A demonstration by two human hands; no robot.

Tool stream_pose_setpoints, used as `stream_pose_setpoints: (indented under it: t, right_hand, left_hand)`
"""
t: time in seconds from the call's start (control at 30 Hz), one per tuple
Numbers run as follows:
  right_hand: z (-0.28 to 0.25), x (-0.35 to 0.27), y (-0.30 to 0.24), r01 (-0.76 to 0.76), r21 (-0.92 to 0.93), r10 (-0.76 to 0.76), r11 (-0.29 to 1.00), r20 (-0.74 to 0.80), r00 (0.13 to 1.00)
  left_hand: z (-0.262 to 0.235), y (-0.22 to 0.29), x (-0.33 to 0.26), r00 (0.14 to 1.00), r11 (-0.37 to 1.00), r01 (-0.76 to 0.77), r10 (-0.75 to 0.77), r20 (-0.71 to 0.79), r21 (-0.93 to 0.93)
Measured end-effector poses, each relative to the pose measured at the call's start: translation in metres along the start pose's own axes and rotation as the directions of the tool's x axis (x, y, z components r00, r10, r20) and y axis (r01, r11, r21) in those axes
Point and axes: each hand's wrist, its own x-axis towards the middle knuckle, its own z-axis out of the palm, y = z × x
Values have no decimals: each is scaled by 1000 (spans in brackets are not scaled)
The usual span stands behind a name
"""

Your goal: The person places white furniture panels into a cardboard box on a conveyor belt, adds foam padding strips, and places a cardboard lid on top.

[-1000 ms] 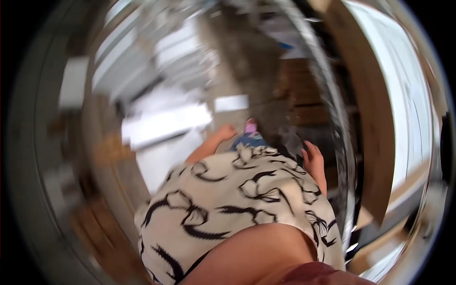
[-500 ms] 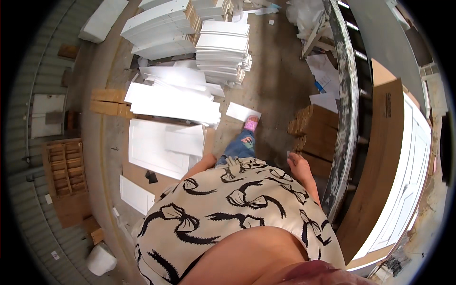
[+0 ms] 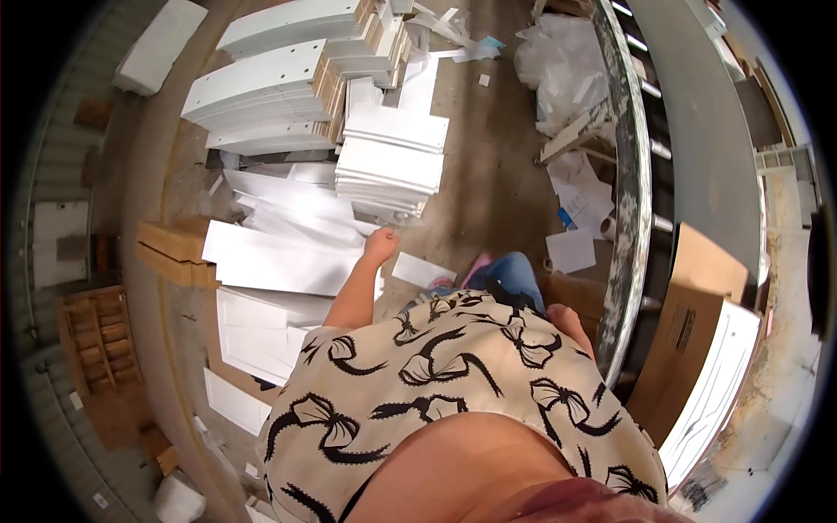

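Note:
My left hand [image 3: 381,244] is stretched forward and down, its fingers curled with nothing visible in them. It hovers over the right end of a long white panel [image 3: 279,260] lying on the floor. A small white piece [image 3: 418,270] lies just right of the hand. My right hand [image 3: 571,321] hangs by my hip beside a paint-stained metal rail [image 3: 629,200]; only its back shows. My patterned shirt hides most of my body, and one jeans leg [image 3: 513,272] with a pink shoe [image 3: 478,261] sticks out below.
A stack of short white panels [image 3: 392,157] and a pile of long white boards [image 3: 270,87] lie ahead. Cardboard boxes [image 3: 173,248] and a wooden crate [image 3: 96,340] sit at left. Papers [image 3: 580,192], plastic wrapping [image 3: 567,61], a cardboard sheet [image 3: 689,322] and a white door panel [image 3: 715,383] are at right.
The view was blurred a second ago and has steadied. My left arm has swung out from my side toward the long white panel. My right hand stays by my hip.

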Motion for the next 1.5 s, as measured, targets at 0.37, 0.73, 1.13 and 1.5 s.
stream_pose_setpoints:
  t: [0.37,0.73,1.13,1.5]
  right_hand:
    - [-197,315,-33,312,-184,-315,932,16,949]
    - [-332,578,-223,640,-416,-505,647,396,767]
    - [-269,750,-595,943,-234,-714,237,616,332]
    - [-192,859,-721,860,-507,-554,50,703,446]
  left_hand:
    - [52,37,59,952,981,179,-154,-263,73]
    - [-143,163,248,539,456,-218,-681,-496,-863]
    - [-242,166,401,290,-115,-599,-953,-81,-792]
    - [-183,237,377,283,-196,-580,-959,30,-790]
